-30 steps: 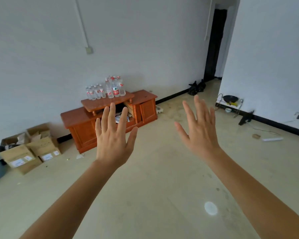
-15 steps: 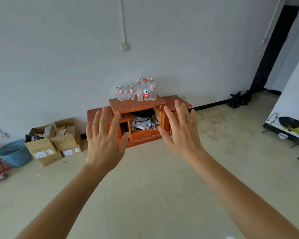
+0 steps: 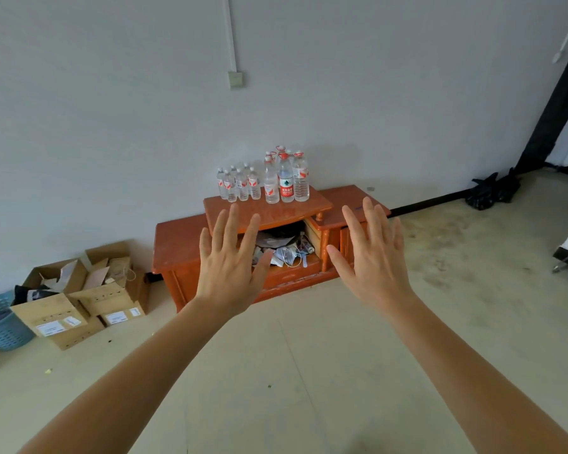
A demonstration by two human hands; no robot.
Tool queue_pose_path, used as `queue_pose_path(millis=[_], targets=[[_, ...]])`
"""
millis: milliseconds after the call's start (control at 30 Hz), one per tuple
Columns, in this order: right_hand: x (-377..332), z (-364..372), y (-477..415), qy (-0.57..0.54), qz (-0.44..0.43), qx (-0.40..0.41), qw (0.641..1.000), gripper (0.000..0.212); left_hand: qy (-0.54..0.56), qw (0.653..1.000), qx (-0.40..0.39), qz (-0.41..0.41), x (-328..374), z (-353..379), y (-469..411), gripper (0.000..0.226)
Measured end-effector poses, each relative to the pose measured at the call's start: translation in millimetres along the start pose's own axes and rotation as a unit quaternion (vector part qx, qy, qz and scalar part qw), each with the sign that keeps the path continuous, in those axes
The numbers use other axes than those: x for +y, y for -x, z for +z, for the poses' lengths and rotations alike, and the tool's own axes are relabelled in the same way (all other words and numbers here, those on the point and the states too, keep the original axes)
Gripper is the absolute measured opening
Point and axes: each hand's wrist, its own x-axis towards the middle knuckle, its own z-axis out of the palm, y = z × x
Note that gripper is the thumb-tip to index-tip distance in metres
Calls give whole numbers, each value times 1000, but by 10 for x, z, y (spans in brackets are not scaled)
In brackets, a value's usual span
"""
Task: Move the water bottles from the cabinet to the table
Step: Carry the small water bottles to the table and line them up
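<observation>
Both hands are held up with their backs to the camera, fingers straight and spread, and neither grips or touches anything. The left hand and the right hand are set apart from each other.

At twelve o'clock from the gap between them, the clear plastic water bottles with red-and-white labels stand upright on the raised middle top of a low orange-brown wooden cabinet against a white wall. The small bottles cluster on the nine o'clock side. The taller bottles with red ring handles stand just beside them on the three o'clock side.

Under that top, an open compartment holds a heap of crumpled papers and cords.

At eight o'clock from the cabinet, open brown cardboard boxes sit on the beige floor, with a round blue plastic basket at their nine o'clock. Two black bags lie by the wall at two o'clock from the cabinet. A grey wall socket is at twelve o'clock above the small bottles.
</observation>
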Motion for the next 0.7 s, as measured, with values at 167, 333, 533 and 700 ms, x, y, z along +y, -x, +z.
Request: queue_pose_path(millis=[167, 333, 533, 700], targets=[[562, 763, -1146, -30, 2, -11, 999, 74, 1, 999, 13, -47, -167, 564, -1335, 66], [713, 1382, -2567, -60, -11, -22, 998, 75, -13, 996, 35, -81, -521, 931, -2350, 66], [509, 2384, -3695, -95, -84, -38, 991, 73, -19, 991, 41, -124, -1183, 1510, -3102, 65], [290, 3384, -4745, -112, -109, -38, 987, 73, -26, 985, 68, -158, -2037, 2039, -3943, 66]])
